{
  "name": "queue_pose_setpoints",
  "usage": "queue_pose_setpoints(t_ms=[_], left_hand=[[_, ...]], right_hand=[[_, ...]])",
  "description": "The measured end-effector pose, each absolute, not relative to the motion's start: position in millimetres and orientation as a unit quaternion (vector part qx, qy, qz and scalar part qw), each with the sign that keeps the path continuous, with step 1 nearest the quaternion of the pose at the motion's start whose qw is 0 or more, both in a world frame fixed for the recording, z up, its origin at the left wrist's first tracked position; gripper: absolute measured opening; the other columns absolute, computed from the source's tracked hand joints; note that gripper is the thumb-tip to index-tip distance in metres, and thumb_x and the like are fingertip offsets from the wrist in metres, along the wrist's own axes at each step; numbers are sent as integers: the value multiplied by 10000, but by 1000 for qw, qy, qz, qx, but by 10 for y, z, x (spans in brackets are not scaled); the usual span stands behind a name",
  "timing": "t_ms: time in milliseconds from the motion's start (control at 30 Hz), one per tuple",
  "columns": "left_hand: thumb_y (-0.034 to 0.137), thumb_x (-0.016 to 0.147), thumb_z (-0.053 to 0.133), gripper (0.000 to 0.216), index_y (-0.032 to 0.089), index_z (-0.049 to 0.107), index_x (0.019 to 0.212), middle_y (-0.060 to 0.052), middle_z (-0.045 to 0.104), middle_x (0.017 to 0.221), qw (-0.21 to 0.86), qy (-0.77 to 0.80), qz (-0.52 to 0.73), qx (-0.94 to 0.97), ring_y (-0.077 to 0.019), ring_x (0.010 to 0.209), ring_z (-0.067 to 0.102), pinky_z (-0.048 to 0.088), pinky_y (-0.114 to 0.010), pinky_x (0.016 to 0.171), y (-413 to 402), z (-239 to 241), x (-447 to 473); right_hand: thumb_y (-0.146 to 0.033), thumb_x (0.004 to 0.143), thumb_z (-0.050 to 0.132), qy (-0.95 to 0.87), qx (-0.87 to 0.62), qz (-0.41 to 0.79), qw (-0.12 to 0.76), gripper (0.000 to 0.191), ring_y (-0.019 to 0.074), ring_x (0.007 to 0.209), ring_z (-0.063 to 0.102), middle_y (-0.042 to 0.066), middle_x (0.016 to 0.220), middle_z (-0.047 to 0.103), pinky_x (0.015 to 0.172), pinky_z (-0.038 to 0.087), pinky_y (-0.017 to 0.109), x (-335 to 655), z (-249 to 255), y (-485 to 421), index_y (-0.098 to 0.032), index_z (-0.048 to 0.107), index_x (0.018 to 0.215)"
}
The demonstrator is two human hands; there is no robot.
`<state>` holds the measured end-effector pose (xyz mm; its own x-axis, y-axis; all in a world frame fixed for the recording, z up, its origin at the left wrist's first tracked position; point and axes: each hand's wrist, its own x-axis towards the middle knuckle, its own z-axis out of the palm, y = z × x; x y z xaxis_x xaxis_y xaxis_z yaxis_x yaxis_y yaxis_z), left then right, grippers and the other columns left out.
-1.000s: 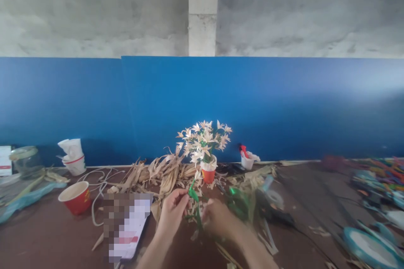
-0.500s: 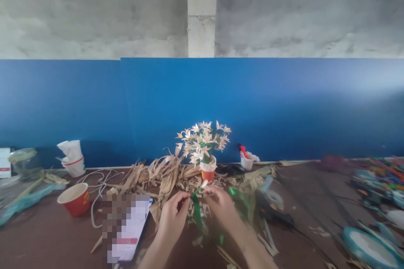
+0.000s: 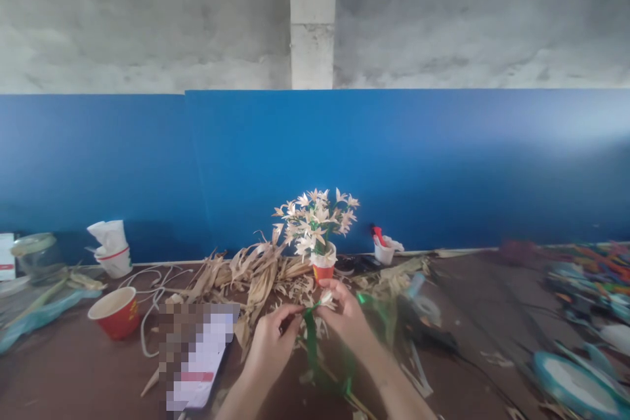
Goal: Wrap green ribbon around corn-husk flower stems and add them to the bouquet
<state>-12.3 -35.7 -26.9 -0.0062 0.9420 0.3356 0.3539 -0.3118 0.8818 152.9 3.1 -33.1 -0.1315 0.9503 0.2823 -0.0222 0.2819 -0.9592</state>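
Observation:
My left hand (image 3: pixel 270 345) and my right hand (image 3: pixel 346 319) meet low in the middle of the view, both pinched shut on a green ribbon (image 3: pixel 312 348) that hangs down between them. A small pale flower (image 3: pixel 326 298) sits at my right fingertips, at the ribbon's top end. Just behind my hands stands a small red and white cup (image 3: pixel 323 264) holding a bunch of pale straw flowers (image 3: pixel 317 216). Dried husk leaves (image 3: pixel 251 271) lie heaped to its left.
On the brown table (image 3: pixel 73 367) stand a red paper cup (image 3: pixel 116 312), stacked white cups (image 3: pixel 112 247), a glass jar (image 3: pixel 34 253) and a white cable (image 3: pixel 153 282). A pixelated card (image 3: pixel 197 354) lies left of my hands. Tape rolls (image 3: pixel 575 386) and coloured clutter fill the right. A blue wall panel (image 3: pixel 443 164) backs the table.
My right hand has risen from beside the ribbon to its top end, next to my left hand. The ribbon now hangs straight down from both pinches.

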Motion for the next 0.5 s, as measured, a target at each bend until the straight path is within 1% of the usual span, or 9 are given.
queue_pose_setpoints(t_ms=[100,233,433,500], left_hand=[[267,775,550,188,215,692,886,-46,725,807,258,511,491,657,-206,728,658,481,-257,680,-362,-274,-135],[249,800,513,178,222,684,836,-34,726,835,211,513,470,686,-200,773,657,474,-254,697,-370,-284,-140],[235,807,485,192,222,675,827,-15,718,796,213,525,446,693,-177,722,648,463,-232,653,-399,-268,-137],[237,807,480,198,220,677,819,-15,713,780,221,523,444,693,-174,702,641,455,-230,640,-408,-264,-130]], right_hand=[[-136,661,570,-612,-377,441,537,382,155,746,575,9,831,626,687,464,268,1540,-357,44,-182,514,1036],[-150,670,581,-613,-375,442,537,383,163,767,575,15,851,622,706,473,288,1547,-391,56,-190,512,1045],[-162,671,609,-607,-377,442,542,403,174,797,579,31,891,622,742,478,316,1561,-410,51,-198,527,1064],[-179,665,625,-599,-373,456,542,404,175,790,579,32,897,618,732,480,317,1566,-402,50,-199,533,1058]])
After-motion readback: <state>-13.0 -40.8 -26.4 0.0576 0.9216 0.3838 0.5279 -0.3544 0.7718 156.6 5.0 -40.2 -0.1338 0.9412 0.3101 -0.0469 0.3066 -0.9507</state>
